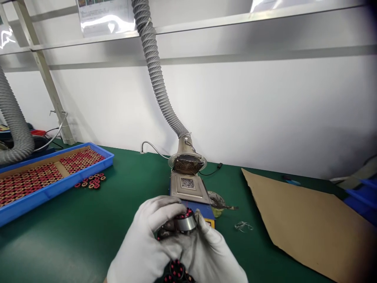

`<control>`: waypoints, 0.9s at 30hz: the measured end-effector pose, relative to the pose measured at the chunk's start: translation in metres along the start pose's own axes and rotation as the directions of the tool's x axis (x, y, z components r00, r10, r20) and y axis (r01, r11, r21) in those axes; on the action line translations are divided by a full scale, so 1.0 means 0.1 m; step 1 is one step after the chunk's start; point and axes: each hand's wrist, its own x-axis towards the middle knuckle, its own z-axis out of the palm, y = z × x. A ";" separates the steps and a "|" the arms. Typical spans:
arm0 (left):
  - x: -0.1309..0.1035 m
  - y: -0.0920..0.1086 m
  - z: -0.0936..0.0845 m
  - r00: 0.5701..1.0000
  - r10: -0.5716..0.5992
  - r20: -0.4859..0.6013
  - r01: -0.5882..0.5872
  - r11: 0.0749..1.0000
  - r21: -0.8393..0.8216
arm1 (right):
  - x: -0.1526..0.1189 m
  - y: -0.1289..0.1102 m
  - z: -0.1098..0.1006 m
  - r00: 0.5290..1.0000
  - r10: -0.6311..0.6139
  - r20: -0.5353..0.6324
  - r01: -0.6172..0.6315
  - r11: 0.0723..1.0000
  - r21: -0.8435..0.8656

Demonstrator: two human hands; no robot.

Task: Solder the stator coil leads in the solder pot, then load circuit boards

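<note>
the gloved left hand [147, 237] and right hand [215, 245] come together, clamped on a metal ring [187, 223] from either side, left fingers over its top (red and black show inside it). the ring sits in front of a heating plate [188, 186]. below, between the hands, are red-and-black pieces [177, 269]; a blue tray [70, 182] lies well to the left.

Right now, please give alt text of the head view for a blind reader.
Gloved left hand and right hand hold a silver-banded part over a green table. Beyond hangs a grey duct; a blue tray of red rings lies left, cardboard right.
</note>
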 end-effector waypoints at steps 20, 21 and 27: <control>0.03 0.12 0.00 0.938 -0.346 -0.036 0.292 0.840 -0.456 | -0.07 -0.07 0.14 0.999 0.034 -0.014 -0.035 0.997 -0.075; 0.01 0.10 0.02 0.943 -0.328 -0.054 0.269 0.848 -0.456 | -0.07 -0.08 0.15 0.999 0.038 -0.027 -0.040 0.996 -0.085; -0.05 0.01 -0.02 0.892 -0.340 -0.299 0.094 0.785 -0.612 | -0.07 -0.10 0.10 0.999 0.050 0.018 -0.048 0.996 -0.071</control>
